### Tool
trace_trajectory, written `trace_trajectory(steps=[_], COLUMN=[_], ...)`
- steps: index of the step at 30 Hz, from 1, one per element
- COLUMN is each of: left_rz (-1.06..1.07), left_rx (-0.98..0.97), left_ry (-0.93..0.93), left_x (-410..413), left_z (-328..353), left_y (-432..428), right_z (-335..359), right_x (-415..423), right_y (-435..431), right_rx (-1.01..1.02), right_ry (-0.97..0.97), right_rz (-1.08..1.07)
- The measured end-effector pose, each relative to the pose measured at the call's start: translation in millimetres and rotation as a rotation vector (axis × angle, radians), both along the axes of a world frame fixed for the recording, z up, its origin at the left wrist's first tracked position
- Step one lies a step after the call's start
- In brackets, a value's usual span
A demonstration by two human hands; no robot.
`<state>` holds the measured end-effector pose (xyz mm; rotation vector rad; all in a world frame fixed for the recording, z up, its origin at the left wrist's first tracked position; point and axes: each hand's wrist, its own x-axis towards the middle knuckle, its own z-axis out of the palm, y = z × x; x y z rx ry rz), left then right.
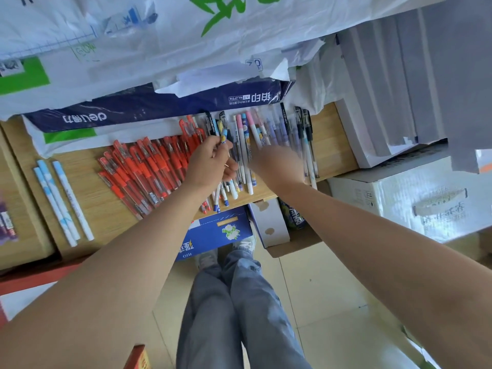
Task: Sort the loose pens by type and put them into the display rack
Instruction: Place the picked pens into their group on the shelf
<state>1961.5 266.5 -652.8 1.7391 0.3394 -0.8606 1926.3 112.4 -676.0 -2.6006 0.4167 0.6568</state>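
While left hand (210,162) grips mixed pens (241,134) near shelf edge (263,194) | right hand (277,166) blurred, grip unclear

Loose, faded blue-grey jeans (239,302) — pale grey sneakers (207,258) with white panels.

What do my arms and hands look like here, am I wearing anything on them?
Nothing worn that shows. The left hand and right hand are bare, no gloves. The left forearm and right forearm show no sleeve, watch or bracelet. The right hand is blurred, so small rings cannot be judged.
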Motion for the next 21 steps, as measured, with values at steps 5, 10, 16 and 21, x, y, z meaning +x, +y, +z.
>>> trace_trajectory(steps=[5,10,16,21], left_rz=[0.093,0.173,0.105,0.094], left_rx=[-0.02,-0.049,-0.036,-0.052], left_ry=[0.045,0.098,0.083,0.095], left_x=[0,-1,-4,-8], left_z=[1,0,3,6], left_y=[3,2,10,18], right_z=[-3,1,9,13], right_x=[6,3,0,-3], right_y=[8,7,16,20], right_rx=[-0.031,-0.041,-0.146,-0.051], right_ry=[0.049,0.062,0.105,0.11], right_rz=[-0.015,-0.047,0.034,-0.146])
